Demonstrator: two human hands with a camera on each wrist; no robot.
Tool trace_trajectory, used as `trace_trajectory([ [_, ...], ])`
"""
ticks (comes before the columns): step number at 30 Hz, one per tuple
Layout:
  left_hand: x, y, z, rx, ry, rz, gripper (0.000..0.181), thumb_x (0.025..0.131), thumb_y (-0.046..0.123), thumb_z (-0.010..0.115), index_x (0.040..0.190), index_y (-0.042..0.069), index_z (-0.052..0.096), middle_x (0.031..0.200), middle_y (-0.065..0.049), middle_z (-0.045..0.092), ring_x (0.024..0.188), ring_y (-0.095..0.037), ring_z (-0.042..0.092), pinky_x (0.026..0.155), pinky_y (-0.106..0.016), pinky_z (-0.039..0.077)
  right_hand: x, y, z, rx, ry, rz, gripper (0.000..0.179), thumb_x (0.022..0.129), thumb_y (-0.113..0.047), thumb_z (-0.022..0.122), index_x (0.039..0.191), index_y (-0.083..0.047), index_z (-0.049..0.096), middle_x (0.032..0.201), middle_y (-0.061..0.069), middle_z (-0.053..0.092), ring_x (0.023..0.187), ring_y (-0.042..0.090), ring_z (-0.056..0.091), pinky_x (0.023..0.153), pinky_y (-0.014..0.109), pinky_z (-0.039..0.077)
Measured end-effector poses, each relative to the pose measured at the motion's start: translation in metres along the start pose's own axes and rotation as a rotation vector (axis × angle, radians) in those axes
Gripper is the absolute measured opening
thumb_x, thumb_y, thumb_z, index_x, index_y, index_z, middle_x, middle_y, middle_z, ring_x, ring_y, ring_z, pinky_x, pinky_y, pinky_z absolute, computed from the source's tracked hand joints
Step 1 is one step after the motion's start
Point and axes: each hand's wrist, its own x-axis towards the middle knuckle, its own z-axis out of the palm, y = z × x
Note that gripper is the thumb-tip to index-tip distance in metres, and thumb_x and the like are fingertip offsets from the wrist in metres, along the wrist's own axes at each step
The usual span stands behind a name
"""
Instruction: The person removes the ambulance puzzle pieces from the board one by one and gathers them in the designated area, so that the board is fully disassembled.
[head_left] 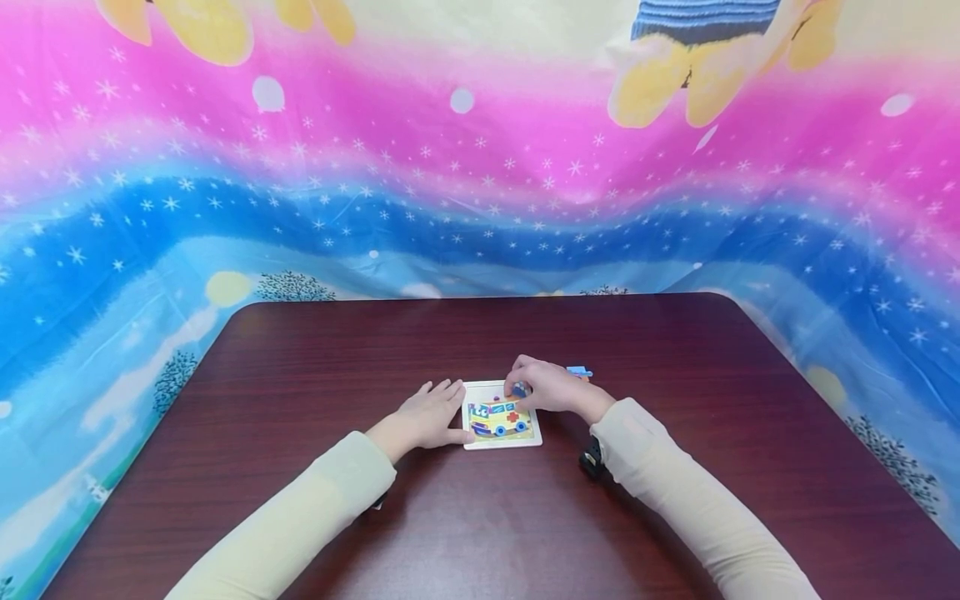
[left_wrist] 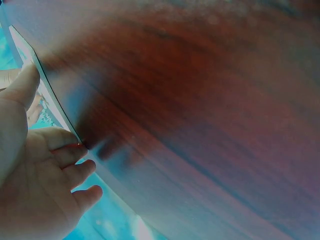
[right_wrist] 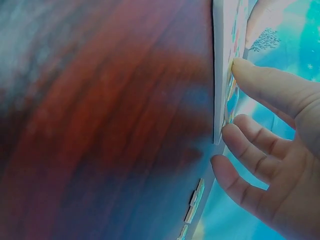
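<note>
Head view: fitting in hand

The left hand [head_left: 430, 418], fingers relaxed, steadies the puzzle frame [head_left: 502, 446] on the table [head_left: 480, 517]; the right hand [head_left: 553, 387] bends over its far right corner, apparently fitting a dark blue piece [head_left: 519, 389].

Left wrist: the thumb touches the puzzle frame, nothing clenched.

Right wrist: whether anything is pinched is unclear. Next probably calls for the loose pieces [right_wrist: 195, 201] nearby.

Loose blue piece [head_left: 578, 369], partly hidden

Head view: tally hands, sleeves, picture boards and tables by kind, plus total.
Hands: 2 (left hand, right hand)
Sleeves: 2 (left sleeve, right sleeve)
Picture board: 1
Table: 1
Total: 6
</note>
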Motion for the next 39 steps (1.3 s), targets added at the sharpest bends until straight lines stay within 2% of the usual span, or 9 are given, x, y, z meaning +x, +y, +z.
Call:
trace_trajectory([
  [5, -0.0003, 0.0002, 0.0000, -0.002, -0.002, -0.003, 0.080, 0.088, 0.051, 0.054, 0.141, -0.004, 0.030, 0.147, -0.015, 0.026, 0.135, -0.029, 0.021, 0.108, -0.045, 0.016, 0.0000, 0.0002, 0.0005, 0.002, -0.007, 0.012, 0.016, 0.079, -0.014, 0.073, 0.092, -0.020, 0.065, 0.095, 0.000, 0.050, 0.069, 0.013, 0.046, 0.058, 0.029, 0.041],
  [13, 0.0006, -0.0001, 0.0025, 0.007, 0.009, -0.001, 0.081, 0.087, 0.052, 0.054, 0.141, -0.004, 0.031, 0.147, -0.015, 0.027, 0.135, -0.029, 0.022, 0.108, -0.045, 0.017, 0.0004, -0.0002, 0.0014, -0.005, 0.015, 0.050, 0.040, 0.077, -0.016, 0.075, 0.113, -0.005, 0.059, 0.098, 0.001, 0.053, 0.080, 0.014, 0.048, 0.070, 0.030, 0.043],
  [21, 0.0007, -0.0003, 0.0018, 0.005, 0.007, -0.001, 0.081, 0.088, 0.052, 0.054, 0.141, -0.004, 0.030, 0.147, -0.015, 0.027, 0.135, -0.029, 0.021, 0.108, -0.045, 0.017, -0.0013, -0.0004, -0.0009, 0.030, -0.010, 0.059, 0.038, 0.080, -0.015, 0.072, 0.117, -0.012, 0.062, 0.100, 0.001, 0.052, 0.080, 0.016, 0.048, 0.067, 0.029, 0.043],
  [28, 0.0000, -0.0002, 0.0011, 0.010, 0.012, 0.000, 0.080, 0.087, 0.051, 0.054, 0.141, -0.004, 0.031, 0.146, -0.015, 0.028, 0.135, -0.030, 0.022, 0.107, -0.045, 0.018, -0.0015, 0.0016, -0.0021, 0.018, -0.003, 0.059, 0.036, 0.082, -0.011, 0.070, 0.117, -0.010, 0.063, 0.098, 0.002, 0.053, 0.083, 0.016, 0.052, 0.071, 0.029, 0.045],
  [33, 0.0000, 0.0000, 0.0012, 0.013, 0.012, -0.002, 0.080, 0.087, 0.052, 0.054, 0.141, -0.004, 0.032, 0.146, -0.015, 0.028, 0.135, -0.029, 0.022, 0.107, -0.045, 0.018, -0.0013, 0.0032, -0.0029, 0.003, 0.013, 0.074, 0.033, 0.082, -0.011, 0.070, 0.114, -0.009, 0.063, 0.096, 0.001, 0.055, 0.083, 0.015, 0.053, 0.072, 0.030, 0.047],
  [39, -0.0003, 0.0006, 0.0012, 0.025, 0.010, -0.001, 0.080, 0.088, 0.052, 0.053, 0.141, -0.004, 0.032, 0.147, -0.015, 0.027, 0.135, -0.029, 0.022, 0.108, -0.044, 0.017, -0.0020, 0.0070, -0.0053, 0.009, 0.055, 0.081, 0.026, 0.081, -0.014, 0.071, 0.104, -0.008, 0.062, 0.092, -0.001, 0.055, 0.080, 0.014, 0.052, 0.070, 0.029, 0.046],
])
